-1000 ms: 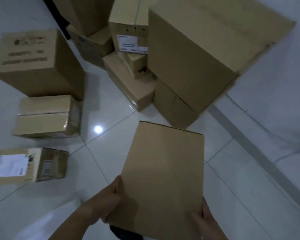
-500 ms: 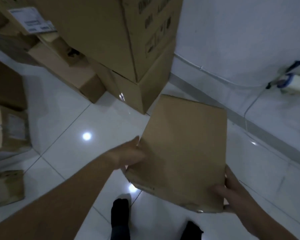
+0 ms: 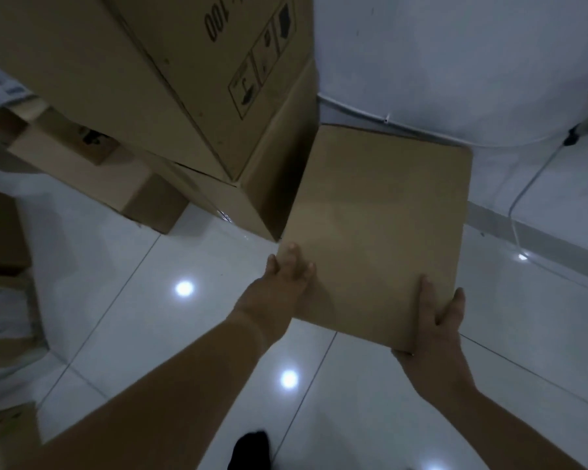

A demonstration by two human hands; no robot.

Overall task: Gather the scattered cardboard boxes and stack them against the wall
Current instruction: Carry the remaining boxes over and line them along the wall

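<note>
Since a moment ago we have carried the flat box (image 3: pixel 377 232) from open floor to the wall (image 3: pixel 455 62), right of the stacked boxes (image 3: pixel 184 79), so setting it down looks near. Left hand (image 3: pixel 282 286): grip pinching the near-left corner. Right hand (image 3: pixel 438 320): grip curled round the near-right edge. The box's left edge crowds the stack; free floor (image 3: pixel 523 334) lies rightward, with a cable (image 3: pixel 530 184) along the wall

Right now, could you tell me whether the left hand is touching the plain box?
Touching. The head view shows the left hand with its fingers lying on the plain box at its near-left edge.
</note>
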